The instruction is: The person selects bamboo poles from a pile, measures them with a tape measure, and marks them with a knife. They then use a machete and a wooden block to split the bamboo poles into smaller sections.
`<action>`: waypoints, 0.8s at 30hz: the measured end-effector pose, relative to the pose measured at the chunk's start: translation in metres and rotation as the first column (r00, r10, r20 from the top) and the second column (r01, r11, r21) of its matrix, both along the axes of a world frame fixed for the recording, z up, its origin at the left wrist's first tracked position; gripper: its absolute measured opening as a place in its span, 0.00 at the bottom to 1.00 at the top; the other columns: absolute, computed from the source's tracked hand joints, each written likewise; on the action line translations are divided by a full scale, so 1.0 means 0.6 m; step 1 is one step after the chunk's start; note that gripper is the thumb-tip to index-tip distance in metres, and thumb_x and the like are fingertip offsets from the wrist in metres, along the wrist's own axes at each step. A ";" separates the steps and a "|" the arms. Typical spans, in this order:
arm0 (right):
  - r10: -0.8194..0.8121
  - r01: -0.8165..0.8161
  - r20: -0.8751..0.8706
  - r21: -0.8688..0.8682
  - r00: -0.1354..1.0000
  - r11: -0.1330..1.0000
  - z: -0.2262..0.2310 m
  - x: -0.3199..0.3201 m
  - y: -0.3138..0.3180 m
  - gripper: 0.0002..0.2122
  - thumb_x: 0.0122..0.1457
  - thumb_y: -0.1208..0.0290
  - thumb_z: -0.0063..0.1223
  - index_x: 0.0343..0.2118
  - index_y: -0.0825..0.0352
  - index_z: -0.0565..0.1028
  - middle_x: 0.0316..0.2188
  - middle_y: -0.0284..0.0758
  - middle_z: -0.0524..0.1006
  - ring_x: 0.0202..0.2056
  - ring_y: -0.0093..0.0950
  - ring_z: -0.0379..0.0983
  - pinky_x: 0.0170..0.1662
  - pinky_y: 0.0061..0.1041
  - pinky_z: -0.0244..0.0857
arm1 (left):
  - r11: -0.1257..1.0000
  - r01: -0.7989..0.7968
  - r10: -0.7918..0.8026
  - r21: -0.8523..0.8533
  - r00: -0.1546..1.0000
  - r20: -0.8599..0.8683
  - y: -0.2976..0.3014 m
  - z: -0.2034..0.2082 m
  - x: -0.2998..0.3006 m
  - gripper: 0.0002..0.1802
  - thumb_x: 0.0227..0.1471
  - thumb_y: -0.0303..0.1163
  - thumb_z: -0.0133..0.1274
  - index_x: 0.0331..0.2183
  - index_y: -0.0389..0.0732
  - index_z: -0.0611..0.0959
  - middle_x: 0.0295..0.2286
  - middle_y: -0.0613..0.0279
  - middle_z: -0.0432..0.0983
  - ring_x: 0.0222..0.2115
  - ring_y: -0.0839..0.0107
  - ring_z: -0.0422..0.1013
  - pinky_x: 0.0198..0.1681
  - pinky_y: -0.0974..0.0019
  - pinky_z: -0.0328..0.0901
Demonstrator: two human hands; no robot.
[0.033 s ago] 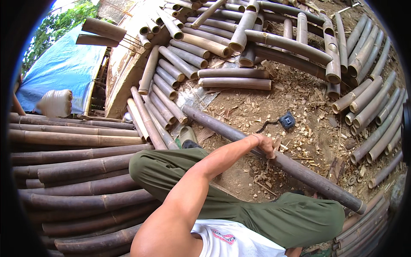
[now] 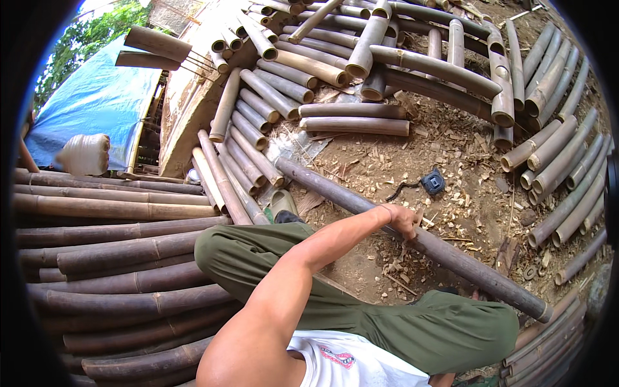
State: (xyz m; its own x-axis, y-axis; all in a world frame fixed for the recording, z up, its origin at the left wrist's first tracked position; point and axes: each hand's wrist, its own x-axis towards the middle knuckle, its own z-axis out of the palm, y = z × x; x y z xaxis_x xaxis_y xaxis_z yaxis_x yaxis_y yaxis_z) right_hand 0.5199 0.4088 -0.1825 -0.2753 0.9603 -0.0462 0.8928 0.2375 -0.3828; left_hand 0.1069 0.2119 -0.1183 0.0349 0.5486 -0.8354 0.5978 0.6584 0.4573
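Observation:
My left hand (image 2: pixel 403 221) is closed round the middle of a dark bamboo pole (image 2: pixel 471 266). The pole slants across in front of me, from the far left down to the near right, passing over the chip-strewn ground. Its near end lies by my right knee (image 2: pixel 477 326), and its far end reaches the stacked bamboo lengths. Small pale slivers show beside my fingers; I cannot make out whether they are held. Only a sliver of skin (image 2: pixel 442 380) shows at the lower edge on the right, and my right hand is not visible.
Long bamboo poles (image 2: pixel 129 249) are piled on my left. Cut bamboo lengths (image 2: pixel 274 93) lie stacked ahead, with more (image 2: pixel 561 161) at right. A bamboo frame (image 2: pixel 445 68) stands at the back. A small dark box-shaped object (image 2: pixel 432 182) with a cord rests among wood chips. A blue tarp (image 2: pixel 90 106) hangs far left.

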 end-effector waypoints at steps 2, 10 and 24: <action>0.027 -0.027 0.009 -0.023 1.000 0.999 -0.006 -0.010 -0.012 0.37 0.46 0.58 0.67 0.56 0.74 0.66 0.49 0.48 0.69 0.52 0.48 0.63 0.54 0.47 0.59 | 0.984 0.046 -0.004 0.171 0.971 -0.238 -0.038 0.031 0.039 0.44 0.32 0.46 0.68 0.54 0.43 0.73 0.44 0.50 0.77 0.47 0.53 0.74 0.49 0.54 0.68; 0.000 0.001 0.020 -0.020 1.000 1.000 -0.001 -0.004 -0.022 0.37 0.45 0.57 0.69 0.55 0.74 0.67 0.48 0.48 0.70 0.51 0.48 0.64 0.54 0.47 0.60 | 0.885 0.245 -0.038 0.396 0.886 -0.462 -0.012 0.097 0.092 0.30 0.34 0.41 0.67 0.39 0.40 0.75 0.34 0.50 0.78 0.37 0.52 0.77 0.38 0.52 0.71; 0.035 -0.039 -0.103 -0.031 0.994 0.999 0.047 -0.046 0.077 0.36 0.41 0.52 0.70 0.49 0.73 0.70 0.43 0.46 0.69 0.47 0.46 0.63 0.55 0.43 0.59 | 0.898 0.196 0.012 0.393 0.884 -0.467 -0.123 0.068 0.078 0.43 0.31 0.41 0.66 0.51 0.37 0.70 0.43 0.46 0.68 0.47 0.49 0.66 0.52 0.52 0.61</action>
